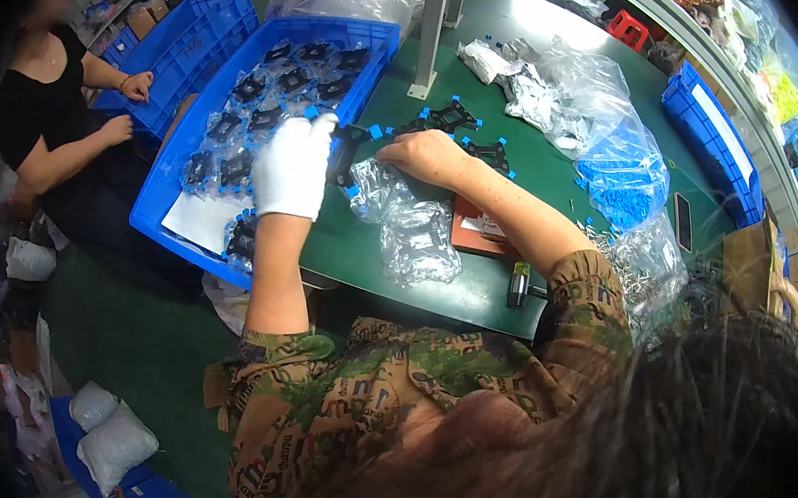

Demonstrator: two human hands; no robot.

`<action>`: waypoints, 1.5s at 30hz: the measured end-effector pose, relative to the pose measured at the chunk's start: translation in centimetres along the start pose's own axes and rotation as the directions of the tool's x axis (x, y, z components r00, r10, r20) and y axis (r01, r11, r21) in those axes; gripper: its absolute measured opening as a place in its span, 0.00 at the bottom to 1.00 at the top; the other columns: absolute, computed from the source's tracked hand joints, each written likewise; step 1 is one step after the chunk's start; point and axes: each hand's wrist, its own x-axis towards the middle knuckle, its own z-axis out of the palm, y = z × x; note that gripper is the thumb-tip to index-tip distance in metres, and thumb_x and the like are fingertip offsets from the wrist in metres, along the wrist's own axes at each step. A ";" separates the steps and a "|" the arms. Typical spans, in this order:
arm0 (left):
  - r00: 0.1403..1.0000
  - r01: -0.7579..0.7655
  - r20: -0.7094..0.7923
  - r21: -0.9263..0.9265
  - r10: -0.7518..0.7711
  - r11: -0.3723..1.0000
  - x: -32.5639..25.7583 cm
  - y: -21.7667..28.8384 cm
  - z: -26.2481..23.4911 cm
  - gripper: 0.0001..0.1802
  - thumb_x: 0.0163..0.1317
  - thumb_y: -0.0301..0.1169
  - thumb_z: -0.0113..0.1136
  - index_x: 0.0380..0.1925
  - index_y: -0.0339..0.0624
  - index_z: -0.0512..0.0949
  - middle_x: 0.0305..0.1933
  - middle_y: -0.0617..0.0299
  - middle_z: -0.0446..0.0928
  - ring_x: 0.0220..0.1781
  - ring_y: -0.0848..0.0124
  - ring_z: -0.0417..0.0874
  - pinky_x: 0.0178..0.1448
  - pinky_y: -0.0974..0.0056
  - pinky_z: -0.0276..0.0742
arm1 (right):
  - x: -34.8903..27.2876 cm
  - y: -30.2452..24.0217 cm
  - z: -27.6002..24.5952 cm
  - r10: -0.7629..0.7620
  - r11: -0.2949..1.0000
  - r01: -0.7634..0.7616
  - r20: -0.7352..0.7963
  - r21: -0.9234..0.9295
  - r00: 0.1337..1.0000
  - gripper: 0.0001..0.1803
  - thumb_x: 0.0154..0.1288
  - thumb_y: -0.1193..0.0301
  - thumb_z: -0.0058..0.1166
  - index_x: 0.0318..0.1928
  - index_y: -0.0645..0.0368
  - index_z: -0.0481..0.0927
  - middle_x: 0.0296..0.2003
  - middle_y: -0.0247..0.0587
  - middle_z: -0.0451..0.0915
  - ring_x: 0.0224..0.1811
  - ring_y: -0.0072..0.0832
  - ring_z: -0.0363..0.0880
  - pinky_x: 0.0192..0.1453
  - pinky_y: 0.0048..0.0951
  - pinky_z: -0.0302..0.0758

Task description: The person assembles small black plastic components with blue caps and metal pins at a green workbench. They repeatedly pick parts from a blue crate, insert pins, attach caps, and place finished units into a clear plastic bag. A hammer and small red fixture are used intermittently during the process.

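My left hand [293, 171], in a white glove, grips a black bracket [343, 151] with blue corner caps. Just to the right, the bare fingers of my right hand [431, 159] pinch the edge of a clear plastic bag [377, 190] next to the bracket. Whether the bracket is partly inside the bag, I cannot tell. More clear bags [420, 242] lie in front of my right hand. Beyond it, loose black brackets with blue caps [449, 116] rest on the green table [361, 252]. Left of my glove, a blue crate [191, 144] holds many bagged brackets [264, 118].
A metal post [432, 33] rises from the table. At right are a bag of small blue parts [626, 186], loose screws [618, 254], a phone [682, 221] and a blue bin [708, 141]. A screwdriver [519, 285] lies at the front edge. Another person [46, 119] sits at far left.
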 end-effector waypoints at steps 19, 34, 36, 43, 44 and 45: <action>0.908 0.042 0.420 -0.086 -0.002 0.995 -0.7 1.9 7.0 0.25 0.74 0.49 0.52 0.36 0.37 0.85 0.39 0.41 0.84 0.44 0.42 0.85 0.49 0.45 0.79 | 0.9 1.4 -0.3 0.079 0.992 -0.095 0.165 0.088 0.983 0.14 0.67 0.69 0.56 0.51 0.45 0.88 0.42 0.43 0.88 0.45 0.44 0.87 0.49 0.44 0.81; 0.934 0.021 0.355 -0.129 0.027 0.991 -1.8 1.1 10.6 0.19 0.67 0.51 0.61 0.35 0.46 0.81 0.34 0.48 0.83 0.40 0.45 0.84 0.44 0.45 0.77 | -3.1 1.2 -6.4 0.038 0.993 -0.041 0.024 0.109 0.999 0.13 0.71 0.66 0.57 0.53 0.53 0.84 0.46 0.45 0.87 0.46 0.46 0.86 0.51 0.42 0.82; 0.976 -0.106 0.181 -0.086 0.120 0.991 -2.9 0.0 11.5 0.18 0.68 0.50 0.60 0.36 0.48 0.81 0.34 0.46 0.84 0.39 0.44 0.85 0.44 0.43 0.78 | -5.3 1.7 -8.8 0.075 0.995 -0.074 -0.003 0.067 0.997 0.13 0.71 0.66 0.58 0.52 0.54 0.84 0.44 0.44 0.87 0.45 0.47 0.86 0.50 0.43 0.82; 0.958 -0.003 0.285 -0.103 0.032 0.995 -1.9 1.5 9.9 0.19 0.67 0.45 0.63 0.50 0.46 0.81 0.40 0.48 0.86 0.44 0.46 0.86 0.51 0.46 0.79 | -20.2 10.5 -16.8 0.624 0.763 -0.572 0.109 -0.303 0.774 0.13 0.70 0.59 0.56 0.43 0.53 0.86 0.39 0.51 0.86 0.42 0.52 0.85 0.47 0.51 0.81; 0.967 0.019 0.253 -0.159 0.022 0.987 -1.9 1.8 9.3 0.20 0.67 0.44 0.62 0.52 0.45 0.82 0.43 0.49 0.86 0.47 0.48 0.86 0.53 0.47 0.79 | -22.4 12.0 -17.5 0.682 0.713 -0.613 0.133 -0.340 0.720 0.13 0.69 0.62 0.56 0.47 0.54 0.87 0.42 0.49 0.87 0.45 0.51 0.85 0.50 0.49 0.80; 0.978 -0.046 0.193 -0.175 0.080 0.984 -1.7 2.4 8.4 0.19 0.68 0.43 0.62 0.52 0.45 0.82 0.46 0.50 0.86 0.49 0.49 0.85 0.55 0.49 0.79 | -24.7 13.5 -17.6 0.711 0.667 -0.660 0.029 -0.345 0.703 0.12 0.68 0.63 0.56 0.44 0.55 0.88 0.40 0.50 0.87 0.44 0.51 0.85 0.50 0.49 0.80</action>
